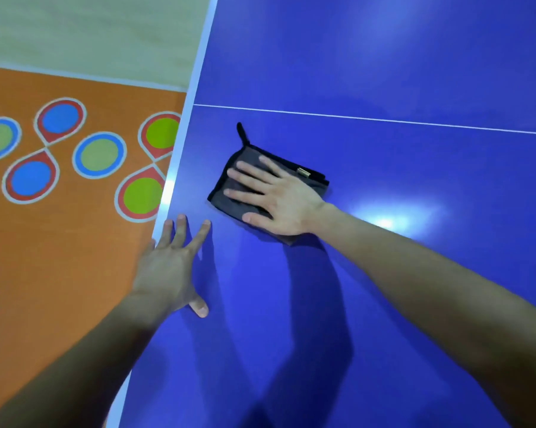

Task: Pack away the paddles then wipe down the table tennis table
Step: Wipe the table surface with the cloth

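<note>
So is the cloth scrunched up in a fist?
No, the right hand presses flat, fingers straight, on the folded cloth.

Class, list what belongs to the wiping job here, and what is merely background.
Job: folded dark grey cloth with black edging; blue table tennis table; right hand pressing the cloth; left hand on the table.
Background: orange floor painted with coloured circles.

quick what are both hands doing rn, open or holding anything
Left hand: open, fingers spread, resting at the table edge.
Right hand: open, flat, pressing the cloth onto the table.
</note>
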Action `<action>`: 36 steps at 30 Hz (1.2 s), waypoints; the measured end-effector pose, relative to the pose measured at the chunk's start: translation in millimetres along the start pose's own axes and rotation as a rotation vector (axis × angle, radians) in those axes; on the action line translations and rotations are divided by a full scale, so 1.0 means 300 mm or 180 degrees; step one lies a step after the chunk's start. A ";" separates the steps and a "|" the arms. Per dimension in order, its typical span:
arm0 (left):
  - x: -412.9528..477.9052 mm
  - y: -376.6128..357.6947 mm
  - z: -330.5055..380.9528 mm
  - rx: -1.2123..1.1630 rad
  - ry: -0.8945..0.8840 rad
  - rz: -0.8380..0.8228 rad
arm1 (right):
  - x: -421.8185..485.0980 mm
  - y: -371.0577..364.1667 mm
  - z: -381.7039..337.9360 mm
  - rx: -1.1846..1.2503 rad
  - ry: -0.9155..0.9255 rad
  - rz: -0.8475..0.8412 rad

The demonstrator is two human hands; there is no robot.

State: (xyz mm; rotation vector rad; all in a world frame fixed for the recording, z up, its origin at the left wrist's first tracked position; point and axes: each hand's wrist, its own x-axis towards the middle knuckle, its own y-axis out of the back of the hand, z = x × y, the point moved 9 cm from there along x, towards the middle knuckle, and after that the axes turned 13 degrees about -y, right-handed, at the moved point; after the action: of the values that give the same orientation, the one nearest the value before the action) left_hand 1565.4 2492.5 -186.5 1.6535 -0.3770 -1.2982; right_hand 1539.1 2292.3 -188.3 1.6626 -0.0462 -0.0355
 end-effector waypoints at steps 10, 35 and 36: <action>-0.009 0.079 0.026 0.0224 -0.0098 -0.0184 | -0.021 -0.034 0.229 0.0452 -0.2280 0.0269; 0.265 0.181 -0.094 0.0130 -0.0399 0.0071 | -0.060 -0.012 0.580 0.0301 -0.3335 0.0328; 0.267 0.177 -0.096 0.0134 -0.0420 0.0090 | -0.250 0.005 0.714 0.0265 -0.3723 0.0366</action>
State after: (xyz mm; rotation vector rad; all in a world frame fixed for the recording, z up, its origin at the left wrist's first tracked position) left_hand 1637.3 2422.7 -189.9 1.5960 -0.5081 -1.3906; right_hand 1453.3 2083.1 -207.0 1.5121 -1.0290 -0.9186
